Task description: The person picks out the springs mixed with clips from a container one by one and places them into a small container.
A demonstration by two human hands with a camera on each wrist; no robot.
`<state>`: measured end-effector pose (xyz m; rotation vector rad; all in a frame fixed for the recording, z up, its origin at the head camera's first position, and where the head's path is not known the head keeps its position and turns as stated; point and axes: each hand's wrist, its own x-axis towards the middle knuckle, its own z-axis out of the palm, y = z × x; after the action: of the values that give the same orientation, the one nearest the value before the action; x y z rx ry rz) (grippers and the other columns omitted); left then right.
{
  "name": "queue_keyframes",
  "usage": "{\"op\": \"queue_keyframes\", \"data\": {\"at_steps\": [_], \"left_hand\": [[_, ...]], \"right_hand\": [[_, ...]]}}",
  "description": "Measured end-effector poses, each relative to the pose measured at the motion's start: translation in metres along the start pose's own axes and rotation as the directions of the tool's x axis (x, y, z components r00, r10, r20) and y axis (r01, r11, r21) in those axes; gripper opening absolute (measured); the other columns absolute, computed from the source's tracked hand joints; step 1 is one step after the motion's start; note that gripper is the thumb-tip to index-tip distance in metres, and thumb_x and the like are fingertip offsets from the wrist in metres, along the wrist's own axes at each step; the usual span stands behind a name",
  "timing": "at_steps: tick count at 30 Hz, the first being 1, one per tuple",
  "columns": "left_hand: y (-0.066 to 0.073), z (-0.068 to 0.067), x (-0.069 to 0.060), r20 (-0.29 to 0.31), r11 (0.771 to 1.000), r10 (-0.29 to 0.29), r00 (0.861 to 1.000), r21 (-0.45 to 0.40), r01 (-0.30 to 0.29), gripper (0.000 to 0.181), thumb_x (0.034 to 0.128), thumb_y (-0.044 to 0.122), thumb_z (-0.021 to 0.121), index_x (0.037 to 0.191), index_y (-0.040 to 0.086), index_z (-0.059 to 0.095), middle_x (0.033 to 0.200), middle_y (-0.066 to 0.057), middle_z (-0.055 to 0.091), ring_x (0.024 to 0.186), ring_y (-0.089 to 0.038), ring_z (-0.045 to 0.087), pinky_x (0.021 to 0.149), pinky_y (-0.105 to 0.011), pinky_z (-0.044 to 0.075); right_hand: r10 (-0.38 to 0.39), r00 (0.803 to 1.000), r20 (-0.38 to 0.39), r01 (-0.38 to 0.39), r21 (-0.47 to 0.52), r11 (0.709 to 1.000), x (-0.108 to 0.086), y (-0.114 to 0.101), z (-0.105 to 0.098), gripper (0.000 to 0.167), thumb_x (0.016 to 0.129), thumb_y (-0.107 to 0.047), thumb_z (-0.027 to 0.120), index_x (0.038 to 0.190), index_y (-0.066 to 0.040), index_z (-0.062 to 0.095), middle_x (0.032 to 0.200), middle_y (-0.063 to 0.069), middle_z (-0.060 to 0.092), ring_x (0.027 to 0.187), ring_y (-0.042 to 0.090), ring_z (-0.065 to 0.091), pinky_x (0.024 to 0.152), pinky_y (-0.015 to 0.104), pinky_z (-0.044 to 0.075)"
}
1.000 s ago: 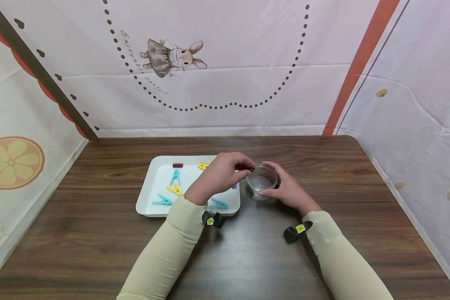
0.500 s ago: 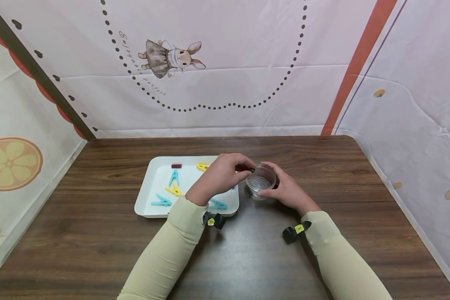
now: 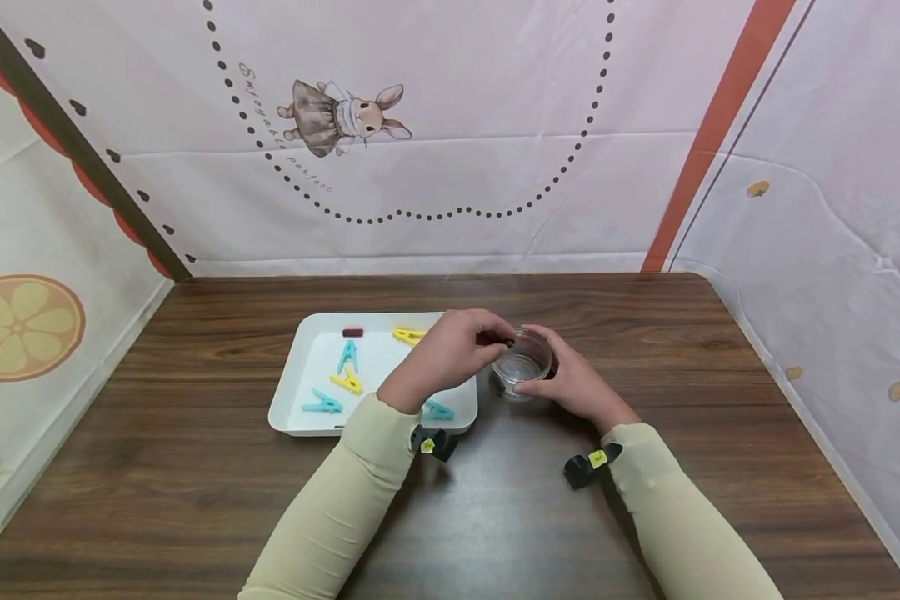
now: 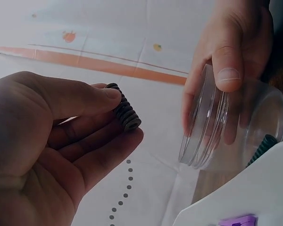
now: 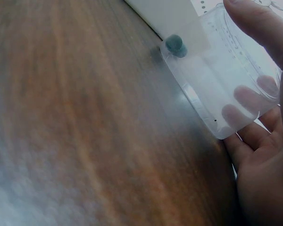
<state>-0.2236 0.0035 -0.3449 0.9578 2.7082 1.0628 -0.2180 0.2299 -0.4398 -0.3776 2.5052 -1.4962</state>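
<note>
My left hand [image 3: 457, 346] pinches a dark coil spring [image 4: 124, 107] between thumb and fingers, at the left rim of a clear plastic jar [image 3: 521, 367]. Curled round the jar's right side, my right hand [image 3: 577, 375] holds it on the table with its mouth up. A dark green coil spring [image 4: 262, 149] shows at the jar's base in the left wrist view. As a round green end [image 5: 174, 43] it appears at the bottom corner of the jar in the right wrist view; I cannot tell whether it lies inside or behind the wall.
A white tray [image 3: 288, 400] stands left of the jar, partly under my left arm. In it lie a dark red spring [image 3: 352, 332], teal clips [image 3: 322, 402], yellow clips [image 3: 348, 379] and a purple clip [image 4: 238, 221]. A printed cloth [image 3: 465, 167] hangs behind the brown table [image 3: 157, 467].
My left hand has shifted slightly right with the dark spring, further over the jar's rim. The right hand and the jar hold almost still.
</note>
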Motion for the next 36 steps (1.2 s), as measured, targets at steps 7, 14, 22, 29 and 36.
{"op": "queue_keyframes", "data": {"at_steps": [7,14,22,29,36], "left_hand": [[0.0,0.005,0.001,0.009,1.0,-0.004,1.0,-0.008,0.004,0.02,0.0921,0.014,0.065,0.111,0.013,0.072,0.107,0.003,0.07,0.093,-0.006,0.064,0.082,-0.025,0.054],[0.001,0.008,0.002,0.016,1.0,-0.001,1.0,0.003,0.001,0.019,0.0926,0.014,0.064,0.109,0.015,0.072,0.106,0.004,0.07,0.093,-0.005,0.064,0.081,-0.024,0.053],[0.001,0.012,0.003,0.025,1.0,-0.016,1.0,-0.007,0.016,0.019,0.093,0.014,0.064,0.11,0.014,0.071,0.107,0.003,0.07,0.094,-0.006,0.064,0.081,-0.024,0.054],[-0.001,0.016,0.004,0.034,0.999,-0.034,0.999,-0.01,0.034,0.019,0.0933,0.015,0.063,0.111,0.016,0.071,0.108,0.003,0.07,0.093,-0.006,0.064,0.08,-0.024,0.054],[-0.003,0.02,0.006,0.025,0.999,-0.038,0.999,-0.007,0.039,0.018,0.0928,0.014,0.064,0.11,0.016,0.071,0.106,0.004,0.07,0.09,-0.006,0.063,0.078,-0.023,0.053]], "right_hand": [[0.001,1.0,0.002,-0.001,-0.004,1.0,0.0,-0.001,0.0,0.092,0.073,-0.044,0.083,0.148,-0.031,0.032,0.145,0.0,0.044,0.128,0.023,0.048,0.104,0.049,0.04],[0.011,1.0,-0.001,-0.011,-0.004,1.0,0.0,-0.002,0.0,0.091,0.074,-0.041,0.083,0.148,-0.032,0.031,0.144,0.0,0.045,0.126,0.023,0.049,0.104,0.048,0.04],[0.009,1.0,0.005,-0.009,0.007,1.0,0.0,-0.001,0.001,0.09,0.075,-0.039,0.083,0.148,-0.03,0.031,0.141,0.0,0.047,0.122,0.023,0.052,0.101,0.046,0.042],[0.008,1.0,0.006,-0.008,0.002,1.0,0.0,-0.001,0.001,0.09,0.075,-0.037,0.083,0.148,-0.03,0.031,0.142,0.0,0.047,0.12,0.023,0.053,0.099,0.045,0.043],[0.008,1.0,0.008,-0.008,0.0,1.0,0.0,0.0,0.0,0.091,0.076,-0.038,0.082,0.149,-0.03,0.03,0.143,0.0,0.046,0.12,0.023,0.053,0.098,0.045,0.044]]}}
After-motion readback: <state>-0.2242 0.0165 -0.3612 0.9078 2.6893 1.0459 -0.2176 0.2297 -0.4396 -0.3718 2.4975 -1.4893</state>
